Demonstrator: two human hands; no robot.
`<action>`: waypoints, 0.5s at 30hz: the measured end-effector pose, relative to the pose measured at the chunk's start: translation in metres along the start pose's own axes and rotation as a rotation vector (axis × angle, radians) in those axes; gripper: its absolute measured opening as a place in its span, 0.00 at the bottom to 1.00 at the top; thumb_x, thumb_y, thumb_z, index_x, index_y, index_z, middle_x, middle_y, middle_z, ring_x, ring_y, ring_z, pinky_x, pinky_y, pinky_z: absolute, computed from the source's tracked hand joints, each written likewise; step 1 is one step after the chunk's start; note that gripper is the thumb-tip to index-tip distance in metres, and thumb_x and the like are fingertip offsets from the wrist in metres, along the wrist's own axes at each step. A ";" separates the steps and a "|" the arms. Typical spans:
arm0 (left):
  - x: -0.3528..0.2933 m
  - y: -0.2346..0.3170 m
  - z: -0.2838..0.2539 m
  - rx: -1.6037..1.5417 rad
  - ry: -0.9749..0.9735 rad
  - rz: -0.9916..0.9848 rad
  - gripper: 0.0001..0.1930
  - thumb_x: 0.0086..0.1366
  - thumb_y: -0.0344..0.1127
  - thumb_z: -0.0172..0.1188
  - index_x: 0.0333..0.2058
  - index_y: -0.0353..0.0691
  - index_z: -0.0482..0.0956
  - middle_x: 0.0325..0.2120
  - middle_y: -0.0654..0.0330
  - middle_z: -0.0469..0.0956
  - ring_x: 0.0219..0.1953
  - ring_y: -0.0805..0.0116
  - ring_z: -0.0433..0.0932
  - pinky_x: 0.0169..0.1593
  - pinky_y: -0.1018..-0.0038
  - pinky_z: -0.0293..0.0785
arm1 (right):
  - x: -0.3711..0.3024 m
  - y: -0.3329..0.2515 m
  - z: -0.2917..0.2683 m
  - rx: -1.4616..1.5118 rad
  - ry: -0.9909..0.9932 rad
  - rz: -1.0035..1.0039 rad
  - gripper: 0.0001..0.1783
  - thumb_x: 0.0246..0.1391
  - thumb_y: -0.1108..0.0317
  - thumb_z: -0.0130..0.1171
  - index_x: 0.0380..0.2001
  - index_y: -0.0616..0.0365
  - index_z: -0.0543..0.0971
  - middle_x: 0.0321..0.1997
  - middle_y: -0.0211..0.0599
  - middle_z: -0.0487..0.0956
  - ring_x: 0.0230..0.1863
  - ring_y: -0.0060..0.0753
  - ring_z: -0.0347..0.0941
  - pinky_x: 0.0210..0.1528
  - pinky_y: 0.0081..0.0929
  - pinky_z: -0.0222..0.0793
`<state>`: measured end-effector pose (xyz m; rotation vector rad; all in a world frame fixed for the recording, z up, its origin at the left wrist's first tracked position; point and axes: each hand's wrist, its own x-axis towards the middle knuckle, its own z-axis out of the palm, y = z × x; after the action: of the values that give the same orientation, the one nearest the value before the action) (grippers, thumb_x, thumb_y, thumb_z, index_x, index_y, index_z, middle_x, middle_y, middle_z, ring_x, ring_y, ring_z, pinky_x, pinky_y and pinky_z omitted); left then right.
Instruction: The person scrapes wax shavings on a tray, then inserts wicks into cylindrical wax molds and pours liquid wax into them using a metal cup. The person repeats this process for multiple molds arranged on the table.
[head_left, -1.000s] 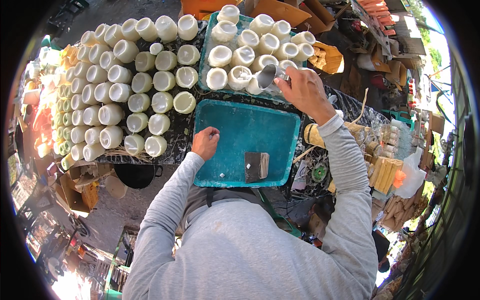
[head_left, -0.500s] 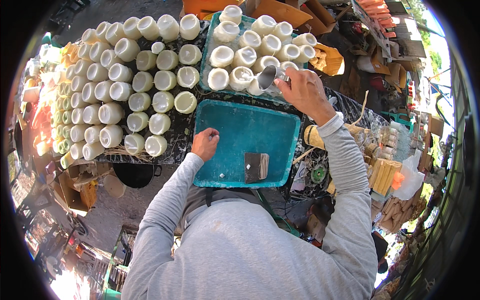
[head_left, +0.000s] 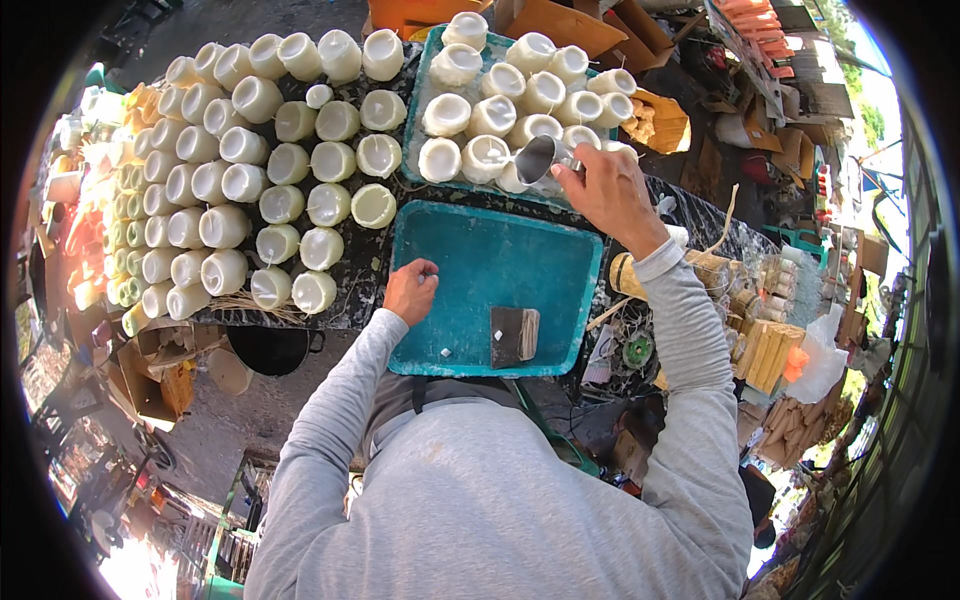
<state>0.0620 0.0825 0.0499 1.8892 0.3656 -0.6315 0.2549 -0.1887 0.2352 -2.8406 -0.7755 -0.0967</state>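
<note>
My right hand [head_left: 610,190] grips a small grey metal cup [head_left: 538,160] at the far tray's near edge. The cup is tilted left, its mouth beside a white candle [head_left: 486,160]; whether anything flows from it I cannot make out. Several more white candles [head_left: 543,92] stand in that far teal tray [head_left: 412,120]. Over the left side of the nearer teal tray [head_left: 470,250], my left hand [head_left: 410,291] is closed, fingertips pinched around something small that I cannot identify. A dark block with a lighter side [head_left: 514,336] lies in the nearer tray, next to a small white bit [head_left: 446,352].
Rows of white and yellowish candles [head_left: 222,182] cover the dark table's left side. To the right lie a roll-shaped tan bundle [head_left: 627,275], tangled strands with a green disc [head_left: 637,350], and yellow blocks [head_left: 770,350]. Cardboard boxes [head_left: 560,28] stand behind the far tray.
The metal cup in my right hand has shifted slightly and shows its mouth at a different tilt. The candle beside it looks fuller and smoother on top. My left hand has barely moved.
</note>
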 end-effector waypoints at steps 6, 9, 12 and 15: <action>0.000 0.026 -0.007 0.056 0.165 0.141 0.12 0.68 0.36 0.60 0.43 0.35 0.84 0.29 0.46 0.84 0.32 0.47 0.84 0.41 0.58 0.79 | -0.024 -0.006 0.009 0.169 -0.006 0.221 0.18 0.57 0.56 0.71 0.31 0.60 0.79 0.21 0.45 0.80 0.25 0.51 0.80 0.31 0.45 0.74; 0.029 0.060 -0.020 0.152 0.332 0.406 0.10 0.69 0.36 0.60 0.40 0.35 0.84 0.29 0.43 0.83 0.33 0.43 0.84 0.38 0.58 0.78 | -0.040 -0.014 0.017 0.296 0.042 0.393 0.20 0.59 0.55 0.70 0.28 0.61 0.78 0.18 0.42 0.77 0.21 0.44 0.75 0.28 0.41 0.69; 0.071 0.101 -0.042 0.229 0.380 0.564 0.10 0.68 0.37 0.61 0.39 0.36 0.85 0.31 0.43 0.84 0.35 0.40 0.83 0.41 0.54 0.78 | -0.056 -0.024 0.026 0.423 0.130 0.554 0.23 0.62 0.54 0.70 0.23 0.61 0.75 0.16 0.36 0.72 0.18 0.31 0.67 0.25 0.36 0.63; 0.120 0.141 -0.057 0.442 0.312 0.548 0.13 0.67 0.40 0.60 0.37 0.37 0.86 0.33 0.43 0.84 0.38 0.41 0.83 0.44 0.52 0.79 | -0.072 -0.033 0.035 0.500 0.184 0.630 0.23 0.62 0.55 0.70 0.22 0.61 0.75 0.15 0.31 0.70 0.19 0.23 0.63 0.24 0.33 0.61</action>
<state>0.2474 0.0754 0.1040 2.3854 -0.1187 -0.0417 0.1771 -0.1896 0.1979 -2.4093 0.1414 -0.0576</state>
